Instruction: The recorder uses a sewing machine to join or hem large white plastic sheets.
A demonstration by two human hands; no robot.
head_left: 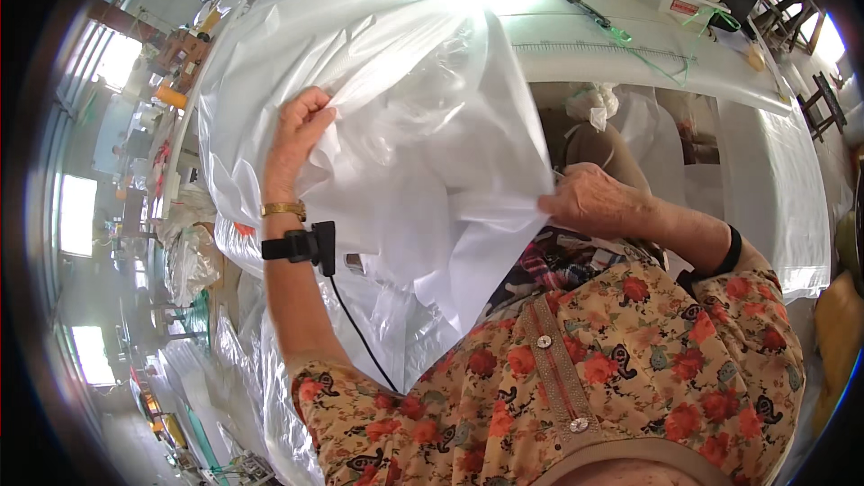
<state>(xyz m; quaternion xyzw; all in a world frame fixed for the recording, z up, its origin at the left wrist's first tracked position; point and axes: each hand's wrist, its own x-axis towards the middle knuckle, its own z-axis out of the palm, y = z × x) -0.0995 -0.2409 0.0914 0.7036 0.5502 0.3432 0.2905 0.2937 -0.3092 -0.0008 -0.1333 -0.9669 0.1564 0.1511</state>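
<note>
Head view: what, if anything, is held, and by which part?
Left hand and right hand pinch glossy white plastic sheeting: left a fold, right its right edge.

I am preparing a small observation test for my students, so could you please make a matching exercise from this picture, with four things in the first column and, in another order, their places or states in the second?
Column 1
1. Left hand
2. Right hand
3. Gold-coloured wristband
4. Dark pointed hand tool

Column 2
A. Lying on the white table
B. Gripping the white sheet near its right edge
C. Around the left wrist
D. Pinching the white sheet farther to the left

Right pairs: 1-D, 2-B, 3-C, 4-A
</note>
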